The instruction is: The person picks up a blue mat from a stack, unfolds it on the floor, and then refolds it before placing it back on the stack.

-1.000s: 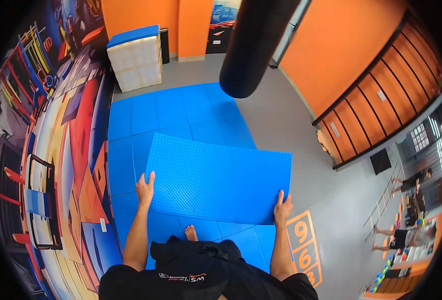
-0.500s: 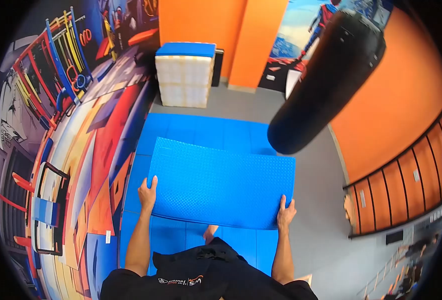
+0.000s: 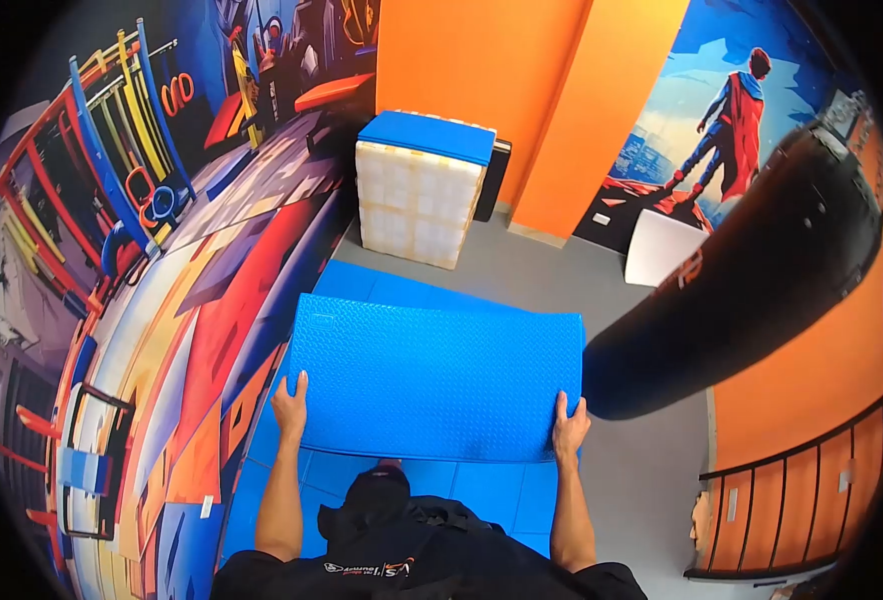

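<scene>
A blue foam mat (image 3: 437, 375) with a textured surface is held up in front of my body, over blue floor mats (image 3: 362, 285). At its left edge my left hand (image 3: 290, 405) is closed round it, thumb on the upper face. My right hand (image 3: 570, 430) grips the right edge the same way. The fingers under the mat are hidden in part. Below the held mat, a leg in black clothing (image 3: 372, 500) shows.
A black punching bag (image 3: 742, 270) hangs at the right, close to the mat's right edge. Ahead stands a white block stack (image 3: 417, 205) with a blue mat (image 3: 427, 135) on top. A mural wall (image 3: 202, 330) runs along the left, and a black rack (image 3: 802, 490) stands right.
The view has turned, so the bag and the white stack sit further right and lower. My hands still hold the mat, which looks more level. A leg has come forward beneath it.
</scene>
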`<action>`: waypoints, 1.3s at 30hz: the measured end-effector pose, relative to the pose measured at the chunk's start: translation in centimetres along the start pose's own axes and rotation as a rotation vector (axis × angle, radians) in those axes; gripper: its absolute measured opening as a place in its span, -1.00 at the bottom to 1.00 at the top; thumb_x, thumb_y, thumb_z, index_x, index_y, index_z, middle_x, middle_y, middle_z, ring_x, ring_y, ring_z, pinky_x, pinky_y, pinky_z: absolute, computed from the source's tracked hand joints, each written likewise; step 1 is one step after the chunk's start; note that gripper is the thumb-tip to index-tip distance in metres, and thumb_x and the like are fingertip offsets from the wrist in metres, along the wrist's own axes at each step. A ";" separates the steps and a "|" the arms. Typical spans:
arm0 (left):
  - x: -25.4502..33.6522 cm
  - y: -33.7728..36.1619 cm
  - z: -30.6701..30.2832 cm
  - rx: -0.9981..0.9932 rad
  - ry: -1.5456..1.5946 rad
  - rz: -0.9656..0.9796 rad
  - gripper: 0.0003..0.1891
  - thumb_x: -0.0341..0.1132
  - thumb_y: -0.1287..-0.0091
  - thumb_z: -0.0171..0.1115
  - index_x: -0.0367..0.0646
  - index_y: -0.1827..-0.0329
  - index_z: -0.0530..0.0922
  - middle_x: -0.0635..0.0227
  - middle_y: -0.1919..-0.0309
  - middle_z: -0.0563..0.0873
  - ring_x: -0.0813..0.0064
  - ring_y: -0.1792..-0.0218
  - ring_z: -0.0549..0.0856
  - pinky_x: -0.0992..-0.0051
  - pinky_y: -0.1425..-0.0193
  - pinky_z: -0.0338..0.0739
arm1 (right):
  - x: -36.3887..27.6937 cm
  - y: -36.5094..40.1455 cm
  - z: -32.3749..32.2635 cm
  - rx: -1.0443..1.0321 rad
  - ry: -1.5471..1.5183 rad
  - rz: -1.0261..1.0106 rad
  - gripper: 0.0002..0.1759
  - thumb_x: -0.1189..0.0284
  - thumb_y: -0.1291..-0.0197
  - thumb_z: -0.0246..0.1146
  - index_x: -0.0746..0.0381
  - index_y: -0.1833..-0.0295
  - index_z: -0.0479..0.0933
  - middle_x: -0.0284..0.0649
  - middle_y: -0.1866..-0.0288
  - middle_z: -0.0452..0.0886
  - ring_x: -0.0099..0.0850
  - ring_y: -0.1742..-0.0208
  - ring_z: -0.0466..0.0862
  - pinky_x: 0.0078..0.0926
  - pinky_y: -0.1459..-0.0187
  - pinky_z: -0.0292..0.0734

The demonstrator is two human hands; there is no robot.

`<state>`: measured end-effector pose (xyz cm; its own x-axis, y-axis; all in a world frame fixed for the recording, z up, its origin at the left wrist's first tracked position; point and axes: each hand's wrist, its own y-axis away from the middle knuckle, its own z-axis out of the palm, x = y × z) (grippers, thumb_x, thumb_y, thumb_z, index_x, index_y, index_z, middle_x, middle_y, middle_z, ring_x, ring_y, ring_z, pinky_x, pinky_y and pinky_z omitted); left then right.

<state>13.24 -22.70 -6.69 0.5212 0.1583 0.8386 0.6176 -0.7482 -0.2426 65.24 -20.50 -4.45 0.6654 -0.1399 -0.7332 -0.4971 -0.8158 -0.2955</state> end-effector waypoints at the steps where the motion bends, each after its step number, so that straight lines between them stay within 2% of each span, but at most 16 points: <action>1: -0.3 -1.8 1.4 0.014 0.005 0.008 -0.52 0.00 -0.41 0.29 -0.36 0.04 0.66 -0.06 0.18 0.78 -0.03 0.13 0.76 0.13 0.05 0.57 | -0.6 -2.0 1.8 -0.011 0.011 -0.002 -0.53 0.10 -0.37 0.30 0.38 0.14 0.51 0.14 0.35 0.70 0.06 0.34 0.72 -0.06 0.27 0.54; 4: -2.2 -8.5 6.3 0.149 -0.007 0.111 -0.50 0.00 -0.41 0.29 -0.36 -0.07 0.63 -0.08 0.09 0.76 -0.05 0.02 0.73 0.16 -0.07 0.56 | -2.7 -7.1 7.4 0.003 0.039 0.014 -0.54 0.11 -0.38 0.30 0.38 0.15 0.51 0.13 0.37 0.69 0.05 0.36 0.72 -0.06 0.29 0.53; 5: -3.7 -11.3 7.6 0.047 0.016 0.062 -0.46 0.00 -0.41 0.29 -0.37 -0.15 0.60 -0.11 0.01 0.73 -0.07 -0.06 0.70 0.17 -0.17 0.53 | -3.7 -8.6 9.2 0.040 0.017 -0.024 -0.55 0.12 -0.38 0.30 0.37 0.17 0.50 0.12 0.39 0.69 0.05 0.38 0.71 -0.06 0.30 0.52; 8: -7.2 -19.4 11.9 -0.019 -0.052 -0.004 -0.47 0.01 -0.41 0.29 -0.37 -0.11 0.62 -0.12 0.01 0.73 -0.06 -0.08 0.69 0.14 -0.16 0.52 | -7.6 -13.1 13.5 0.021 0.068 0.037 -0.54 0.12 -0.38 0.29 0.37 0.22 0.48 0.10 0.43 0.67 -0.01 0.46 0.66 -0.07 0.35 0.48; 9: -5.2 -21.5 12.0 -0.061 -0.061 -0.055 -0.50 0.02 -0.41 0.29 -0.34 -0.04 0.65 -0.11 0.08 0.75 -0.06 -0.02 0.72 0.11 -0.09 0.54 | -8.8 -14.5 15.0 0.029 0.063 0.046 -0.54 0.12 -0.38 0.29 0.38 0.22 0.48 0.10 0.43 0.66 -0.04 0.47 0.65 -0.08 0.36 0.47; 12: -2.0 -27.4 13.8 -0.021 0.037 -0.036 -0.53 0.03 -0.41 0.29 -0.30 0.04 0.67 -0.05 0.21 0.78 -0.05 0.12 0.76 0.09 0.03 0.56 | -9.8 -18.6 19.2 0.051 0.110 0.031 -0.53 0.12 -0.39 0.28 0.39 0.22 0.50 0.09 0.45 0.65 -0.14 0.50 0.63 -0.10 0.38 0.45; 13: -0.7 -29.0 14.2 -0.018 0.069 -0.027 -0.54 0.04 -0.40 0.29 -0.28 0.11 0.68 0.01 0.32 0.78 -0.02 0.24 0.77 0.10 0.14 0.57 | -10.1 -19.8 20.4 0.050 0.089 0.027 -0.54 0.12 -0.39 0.28 0.39 0.20 0.51 0.09 0.44 0.66 -0.14 0.49 0.63 -0.10 0.37 0.46; 17: 0.1 -34.4 17.4 -0.015 0.003 -0.050 -0.58 0.01 -0.40 0.31 -0.28 0.20 0.67 0.03 0.38 0.77 0.05 0.30 0.77 0.16 0.19 0.56 | -12.0 -23.7 24.7 0.066 0.032 0.000 -0.55 0.14 -0.39 0.28 0.40 0.18 0.54 0.07 0.43 0.68 -0.14 0.48 0.64 -0.10 0.34 0.48; 21: -0.2 -39.6 21.7 -0.048 0.030 -0.051 -0.59 -0.01 -0.40 0.32 -0.29 0.24 0.67 0.06 0.43 0.74 0.12 0.36 0.76 0.17 0.22 0.54 | -11.5 -28.3 29.1 0.015 0.035 0.075 -0.54 0.12 -0.40 0.26 0.40 0.17 0.56 0.05 0.40 0.70 -0.15 0.44 0.67 -0.11 0.31 0.50; 26: -0.4 -47.9 28.4 -0.026 0.029 -0.056 -0.57 0.01 -0.38 0.33 -0.28 0.26 0.66 0.10 0.47 0.74 0.13 0.40 0.75 0.18 0.26 0.53 | -10.2 -35.6 37.3 0.045 -0.014 0.042 -0.52 0.10 -0.41 0.25 0.39 0.20 0.57 0.02 0.43 0.69 -0.22 0.47 0.65 -0.14 0.33 0.49; 27: 0.6 -49.8 29.9 -0.016 0.021 -0.045 -0.57 0.01 -0.38 0.33 -0.28 0.26 0.66 0.10 0.47 0.74 0.14 0.40 0.75 0.18 0.27 0.53 | -11.1 -37.3 38.4 0.034 0.050 0.067 -0.52 0.10 -0.41 0.26 0.39 0.21 0.57 0.02 0.42 0.70 -0.22 0.46 0.65 -0.14 0.32 0.49; 30: 3.1 -55.4 32.9 -0.045 -0.011 -0.037 -0.56 0.02 -0.38 0.34 -0.29 0.25 0.66 0.07 0.45 0.75 0.13 0.39 0.76 0.16 0.25 0.54 | -14.0 -42.5 41.6 -0.034 0.014 0.156 -0.53 0.10 -0.41 0.26 0.39 0.17 0.57 0.04 0.37 0.71 -0.18 0.41 0.68 -0.12 0.28 0.51; 32: 4.0 -59.2 35.8 -0.042 0.036 -0.005 -0.55 0.02 -0.38 0.33 -0.30 0.23 0.67 0.06 0.42 0.76 0.12 0.36 0.76 0.17 0.23 0.55 | -14.4 -46.6 44.5 0.006 -0.022 0.104 -0.54 0.11 -0.41 0.26 0.38 0.14 0.58 0.07 0.34 0.72 -0.13 0.37 0.70 -0.10 0.25 0.52; 33: 4.0 -60.8 37.1 -0.051 0.014 -0.032 -0.59 -0.05 -0.40 0.34 -0.33 0.17 0.67 0.10 0.38 0.76 0.31 0.31 0.74 0.21 0.16 0.55 | -14.0 -48.6 46.0 0.027 -0.026 0.078 -0.55 0.11 -0.41 0.26 0.38 0.13 0.58 0.07 0.34 0.72 -0.13 0.37 0.70 -0.10 0.25 0.52; 39: 4.8 -67.6 43.6 -0.056 0.063 -0.084 -0.61 -0.06 -0.43 0.32 -0.31 0.19 0.67 0.20 0.41 0.75 0.44 0.35 0.66 0.30 0.19 0.53 | -17.4 -57.4 51.0 0.019 0.007 0.083 -0.55 0.11 -0.42 0.25 0.37 0.13 0.58 0.07 0.34 0.72 -0.12 0.38 0.70 -0.10 0.25 0.52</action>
<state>-0.33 56.70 -7.53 0.4295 0.1829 0.8843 0.6227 -0.7692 -0.1433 53.79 57.41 -5.96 0.6255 -0.2102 -0.7514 -0.5607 -0.7908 -0.2455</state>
